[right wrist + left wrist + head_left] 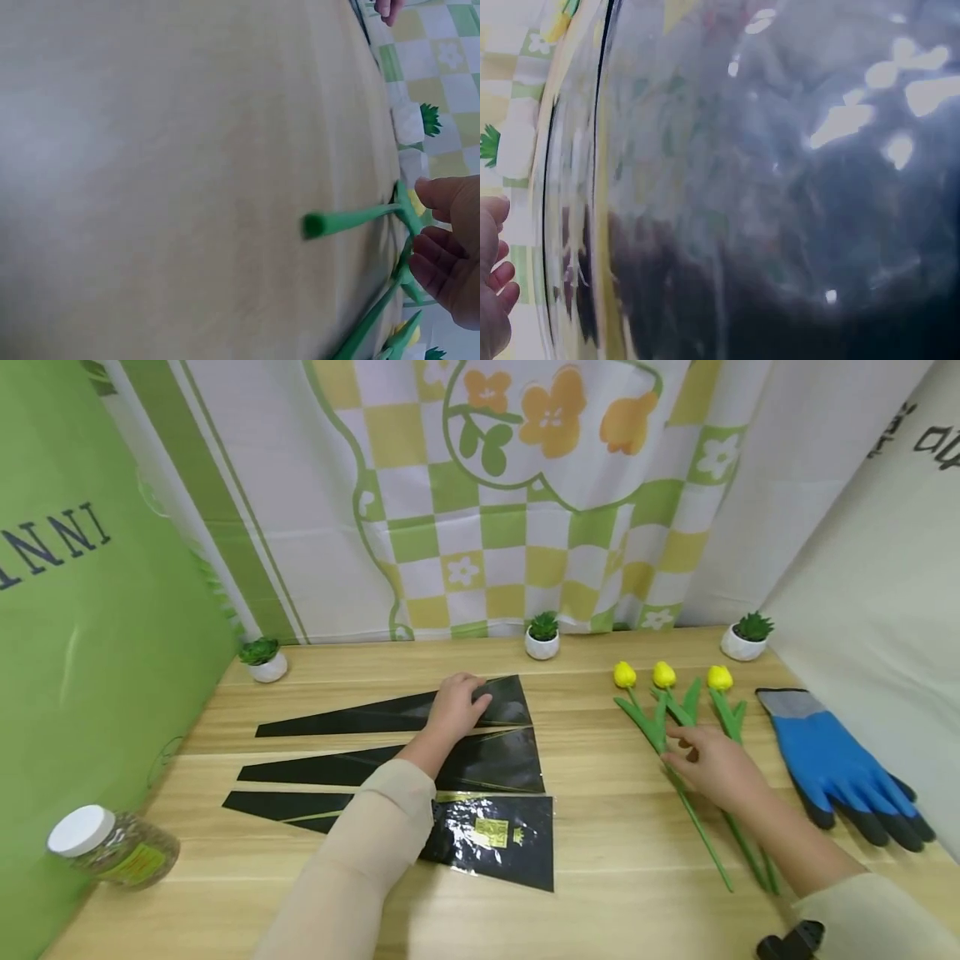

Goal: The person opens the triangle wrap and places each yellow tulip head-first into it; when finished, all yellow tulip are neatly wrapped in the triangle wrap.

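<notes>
My left hand (456,706) is over the wide end of the farthest black flower-wrapping sleeve (375,713), fingers loosely bent. Whether it touches the film is unclear. Nearer to me lie a second black sleeve (498,762) and a third one (532,839) with a gold print. At the right, my right hand (712,768) is at the leaves of the leftmost yellow tulip (625,675), thumb and fingers apart around its green stem (352,219). Beside it lie a middle tulip (663,675) and a right tulip (720,678), their stems partly behind my right hand and forearm.
A blue glove (825,752) lies on the right. Small potted plants stand along the back: left (267,667), middle (542,645) and right (742,645). A white-lidded jar (135,856) lies at the left edge. Something black (791,942) shows beside the right sleeve.
</notes>
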Motion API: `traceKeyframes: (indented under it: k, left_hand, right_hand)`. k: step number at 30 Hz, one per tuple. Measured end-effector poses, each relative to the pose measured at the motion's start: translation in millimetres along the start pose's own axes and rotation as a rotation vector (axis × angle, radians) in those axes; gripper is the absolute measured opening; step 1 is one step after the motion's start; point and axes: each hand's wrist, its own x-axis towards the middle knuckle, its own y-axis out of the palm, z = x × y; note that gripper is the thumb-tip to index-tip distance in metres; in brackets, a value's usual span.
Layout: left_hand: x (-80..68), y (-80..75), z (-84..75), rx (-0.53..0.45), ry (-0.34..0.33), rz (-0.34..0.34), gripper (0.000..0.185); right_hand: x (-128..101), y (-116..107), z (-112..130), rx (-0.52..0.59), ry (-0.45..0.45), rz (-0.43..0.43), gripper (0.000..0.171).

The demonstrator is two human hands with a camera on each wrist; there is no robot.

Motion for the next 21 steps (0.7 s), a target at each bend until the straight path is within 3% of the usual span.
traceKeyframes:
  k: [6, 14, 21]
  left_hand:
    - [2.1, 1.1, 1.3, 0.074, -0.001, 0.013, 0.041]
    - [5.4, 8.3, 2.7, 0.165, -0.012, 0.039, 0.041]
    - [8.1, 11.5, 1.0, 0.187, -0.017, 0.048, 0.037]
  right_hand:
    - [-5.1, 7.2, -4.1, 0.006, 0.022, 0.048, 0.059]
    - [-8.0, 12.3, -3.6, 0.005, 0.036, 0.039, 0.057]
    - [-8.0, 14.0, -4.9, 0.009, 0.079, 0.027, 0.050]
